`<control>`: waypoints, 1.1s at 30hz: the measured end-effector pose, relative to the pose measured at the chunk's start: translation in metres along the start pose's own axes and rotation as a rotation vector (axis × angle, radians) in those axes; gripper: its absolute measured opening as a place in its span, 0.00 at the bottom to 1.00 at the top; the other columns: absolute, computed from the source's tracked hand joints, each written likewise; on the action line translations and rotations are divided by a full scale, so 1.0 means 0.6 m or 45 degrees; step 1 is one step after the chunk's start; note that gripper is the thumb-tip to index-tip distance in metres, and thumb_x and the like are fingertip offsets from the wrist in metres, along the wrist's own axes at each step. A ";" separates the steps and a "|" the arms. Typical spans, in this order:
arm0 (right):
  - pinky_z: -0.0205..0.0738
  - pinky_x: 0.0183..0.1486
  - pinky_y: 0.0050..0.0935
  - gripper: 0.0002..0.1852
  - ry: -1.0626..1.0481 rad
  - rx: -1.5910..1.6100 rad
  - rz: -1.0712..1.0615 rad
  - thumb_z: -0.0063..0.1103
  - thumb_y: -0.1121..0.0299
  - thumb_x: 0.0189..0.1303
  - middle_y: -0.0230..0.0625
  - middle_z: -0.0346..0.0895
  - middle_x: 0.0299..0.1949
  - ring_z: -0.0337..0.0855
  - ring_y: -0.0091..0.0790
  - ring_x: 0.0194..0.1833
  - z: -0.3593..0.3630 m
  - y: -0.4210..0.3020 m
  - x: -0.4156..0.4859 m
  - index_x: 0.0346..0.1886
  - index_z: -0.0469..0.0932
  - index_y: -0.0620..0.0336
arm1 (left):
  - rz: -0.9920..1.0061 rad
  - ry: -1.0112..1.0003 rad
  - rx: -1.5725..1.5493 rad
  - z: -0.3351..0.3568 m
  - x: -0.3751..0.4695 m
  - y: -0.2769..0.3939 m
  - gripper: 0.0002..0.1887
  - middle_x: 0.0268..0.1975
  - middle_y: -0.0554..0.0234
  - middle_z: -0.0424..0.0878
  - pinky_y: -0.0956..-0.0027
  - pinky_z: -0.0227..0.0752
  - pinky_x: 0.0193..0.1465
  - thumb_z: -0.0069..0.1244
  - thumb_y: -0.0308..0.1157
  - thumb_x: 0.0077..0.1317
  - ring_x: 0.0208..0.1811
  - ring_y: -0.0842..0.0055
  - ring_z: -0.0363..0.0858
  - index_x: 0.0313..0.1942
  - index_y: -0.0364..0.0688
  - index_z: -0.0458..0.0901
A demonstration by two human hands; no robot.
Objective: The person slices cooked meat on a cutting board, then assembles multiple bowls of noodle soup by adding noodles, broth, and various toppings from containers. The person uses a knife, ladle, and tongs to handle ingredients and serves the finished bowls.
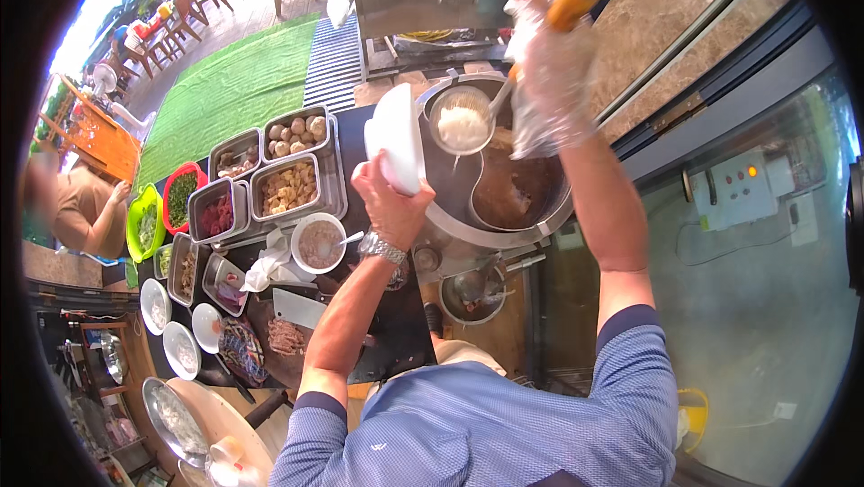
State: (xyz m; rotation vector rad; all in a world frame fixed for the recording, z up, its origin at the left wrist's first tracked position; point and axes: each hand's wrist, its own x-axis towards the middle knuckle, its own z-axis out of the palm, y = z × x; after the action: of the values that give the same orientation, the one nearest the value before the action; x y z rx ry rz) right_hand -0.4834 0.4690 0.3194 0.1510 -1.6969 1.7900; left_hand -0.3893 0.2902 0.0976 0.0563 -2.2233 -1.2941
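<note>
My left hand (391, 207), bare with a metal watch at the wrist, grips a white bowl (398, 143) tipped on its side at the pot's left edge. My right hand (557, 78), in a clear plastic glove, is raised over the pot and blurred. It is closed round the orange-brown handle (570, 4) of a wire strainer (466, 99). White food, perhaps noodles, (462, 128) fills the strainer, and liquid trails from its underside. Below is a large round divided pot (439, 207), with brown broth and something solid (516, 197) in one compartment. The bowl's inside is hidden from me.
Left of the pot, steel trays hold meatballs (293, 136), yellowish chunks (289, 190) and red meat (217, 217). A bowl of minced food (319, 244) has a spoon in it. A cleaver (297, 308) lies by chopped meat (286, 337). Another person (84, 207) is at far left.
</note>
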 end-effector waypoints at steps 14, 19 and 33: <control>0.74 0.32 0.26 0.07 0.085 0.002 0.075 0.65 0.70 0.69 0.25 0.75 0.26 0.77 0.21 0.29 -0.038 0.103 -0.052 0.44 0.84 0.64 | -1.130 -0.307 -1.060 -0.246 -0.151 0.062 0.42 0.61 0.53 0.74 0.58 0.91 0.41 0.51 0.26 0.65 0.55 0.68 0.84 0.76 0.47 0.46; 0.61 0.23 0.22 0.09 0.101 0.257 -0.033 0.65 0.68 0.71 0.25 0.69 0.22 0.62 0.17 0.18 -0.014 -0.086 -0.036 0.38 0.80 0.64 | -1.269 -0.409 -1.270 -0.269 -0.173 0.069 0.45 0.62 0.50 0.74 0.54 0.92 0.44 0.52 0.25 0.62 0.57 0.63 0.85 0.76 0.45 0.45; 0.70 0.33 0.28 0.05 -0.151 0.108 -0.330 0.49 0.81 0.68 0.23 0.59 0.26 0.65 0.20 0.28 -0.025 -0.102 -0.151 0.39 0.71 0.59 | -1.057 -0.224 -1.376 -0.434 -0.150 0.076 0.48 0.54 0.53 0.79 0.56 0.90 0.32 0.60 0.33 0.62 0.46 0.66 0.88 0.77 0.44 0.44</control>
State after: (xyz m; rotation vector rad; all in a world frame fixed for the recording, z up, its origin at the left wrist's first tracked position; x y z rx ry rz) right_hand -0.3758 0.4456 0.3233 0.4997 -1.5993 1.6859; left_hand -0.1763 0.1365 0.1928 0.4943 -1.3255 -2.8613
